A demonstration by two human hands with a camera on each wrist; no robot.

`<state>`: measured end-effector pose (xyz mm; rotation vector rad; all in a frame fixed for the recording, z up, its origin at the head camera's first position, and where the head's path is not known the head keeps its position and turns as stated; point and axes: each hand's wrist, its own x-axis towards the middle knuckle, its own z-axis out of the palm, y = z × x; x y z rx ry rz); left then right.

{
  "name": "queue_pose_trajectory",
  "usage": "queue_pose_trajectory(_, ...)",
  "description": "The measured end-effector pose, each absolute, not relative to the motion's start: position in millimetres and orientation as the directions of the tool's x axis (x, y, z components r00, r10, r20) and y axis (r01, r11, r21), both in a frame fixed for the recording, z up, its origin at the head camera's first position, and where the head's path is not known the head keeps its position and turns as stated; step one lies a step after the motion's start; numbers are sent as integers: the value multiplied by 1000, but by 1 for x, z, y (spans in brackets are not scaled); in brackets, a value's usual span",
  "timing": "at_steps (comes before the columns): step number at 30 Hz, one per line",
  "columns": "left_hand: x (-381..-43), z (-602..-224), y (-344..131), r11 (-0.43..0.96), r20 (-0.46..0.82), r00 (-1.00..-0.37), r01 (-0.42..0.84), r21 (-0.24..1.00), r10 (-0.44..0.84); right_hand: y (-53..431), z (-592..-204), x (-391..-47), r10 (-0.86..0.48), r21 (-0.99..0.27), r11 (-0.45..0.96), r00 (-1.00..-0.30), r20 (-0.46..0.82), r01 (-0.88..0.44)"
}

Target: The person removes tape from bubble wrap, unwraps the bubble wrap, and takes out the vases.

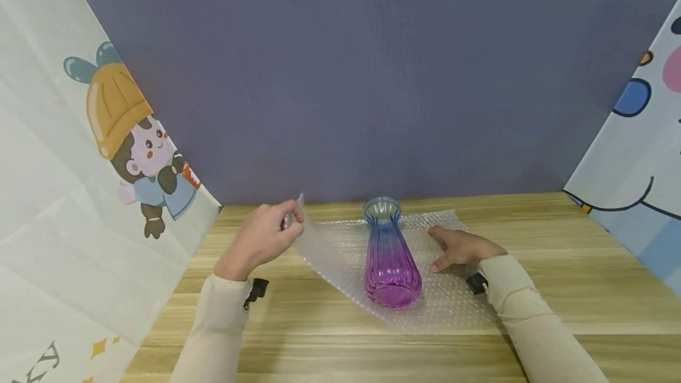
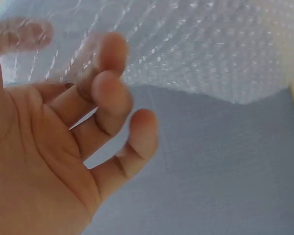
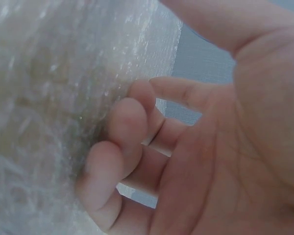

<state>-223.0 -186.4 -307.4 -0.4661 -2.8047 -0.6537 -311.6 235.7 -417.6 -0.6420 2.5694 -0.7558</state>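
Observation:
A ribbed glass vase point(image 1: 392, 259), blue at the neck and purple at the base, lies on a sheet of bubble wrap point(image 1: 441, 306), its mouth toward the back. My left hand point(image 1: 263, 235) pinches the sheet's left corner between thumb and index finger and holds it raised off the table. Its other fingers point(image 2: 112, 95) curl loosely below the edge in the left wrist view. On the sheet's right side, my right hand point(image 1: 463, 250) has thumb and index finger spread apart. In the right wrist view its bent fingertips point(image 3: 127, 120) touch the wrap.
The wood-grain table point(image 1: 298, 324) ends at a tall dark grey-blue panel point(image 1: 340, 75). White printed sheets bound both sides, the left one point(image 1: 53, 164) with a cartoon figure. A small black device point(image 1: 258, 291) sits at each wrist.

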Motion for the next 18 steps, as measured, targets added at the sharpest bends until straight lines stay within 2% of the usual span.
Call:
queue_pose_trajectory(13,-228,-309,-196,856,205,-937,343,387,283,235,-415,-312,-519,-582,751,-823,-230,-311)
queue_pose_trajectory(18,-230,-312,-203,831,181,-937,349,433,300,236,-416,-313,-512,-576,759,-826,-237,-306)
